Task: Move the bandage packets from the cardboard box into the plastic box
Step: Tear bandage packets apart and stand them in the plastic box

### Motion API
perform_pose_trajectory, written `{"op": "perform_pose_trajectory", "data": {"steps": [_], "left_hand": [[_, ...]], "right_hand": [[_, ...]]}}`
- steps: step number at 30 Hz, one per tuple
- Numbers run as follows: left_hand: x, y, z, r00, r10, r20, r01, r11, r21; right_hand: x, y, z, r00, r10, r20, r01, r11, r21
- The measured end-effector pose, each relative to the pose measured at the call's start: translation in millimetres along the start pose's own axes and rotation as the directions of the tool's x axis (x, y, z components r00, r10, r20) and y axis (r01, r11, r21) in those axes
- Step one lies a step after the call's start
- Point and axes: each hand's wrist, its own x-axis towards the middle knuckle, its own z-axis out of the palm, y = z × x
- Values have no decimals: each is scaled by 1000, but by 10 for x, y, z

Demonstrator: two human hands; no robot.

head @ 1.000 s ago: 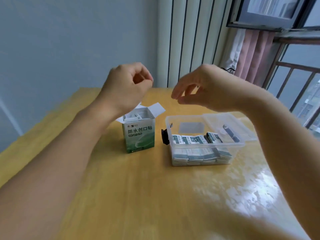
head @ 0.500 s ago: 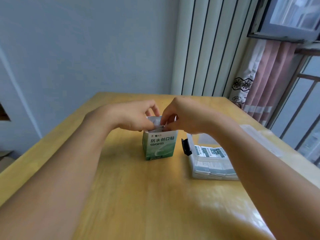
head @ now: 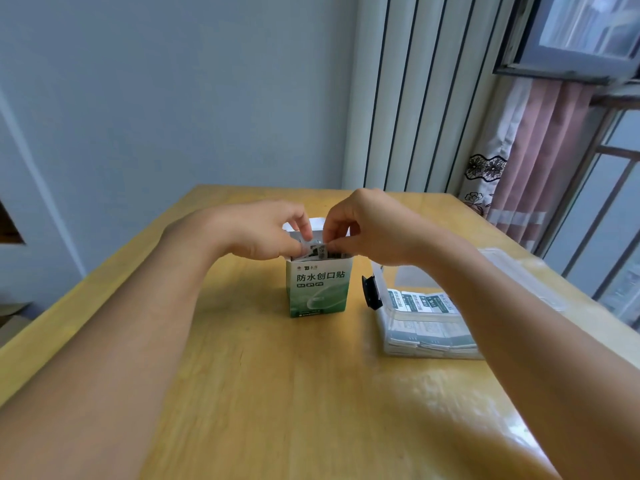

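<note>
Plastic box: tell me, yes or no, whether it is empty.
No: bandage packets already lie stacked inside the clear plastic box, visible through its wall.

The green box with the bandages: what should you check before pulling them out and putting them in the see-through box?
1. Cardboard box top open: ok.
2. Cardboard box upright on the table: ok.
3. Both hands at its opening, left hand, right hand: ok.
4. Fingers pinching the bandage packets: ok.
5. Plastic box open, beside the cardboard box: ok.
6. Room left in the plastic box: cannot tell.
</note>
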Motion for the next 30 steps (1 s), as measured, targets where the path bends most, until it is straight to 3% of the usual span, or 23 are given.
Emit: {"op": "perform_pose_trajectory", "data": {"steps": [7,13,18,22,26,30], "left_hand": [[41,-15,-20,999,34,-11,-34,997,76],[56,19,-5,972,129,-194,-120,991,56],[105,43,-2,924,187,-333,-260,947,-187],[81,172,23,905,175,-387,-348,827,-440],[26,378,118,944,136,-302,-324,564,-759],[-22,568,269,961,111,-255,-277,466,-841]], "right_hand": [[7,60,-21,1000,-10,-27,11,1000,27],[-22,104,-150,991,3,-132,9,996,90],[-94,93,-327,974,78,-212,-41,984,172],[-134,66,-460,944,123,-307,-16,944,328],[-184,43,-574,939,178,-295,-22,885,465],[-197,65,-601,939,198,-282,-29,862,507]]}}
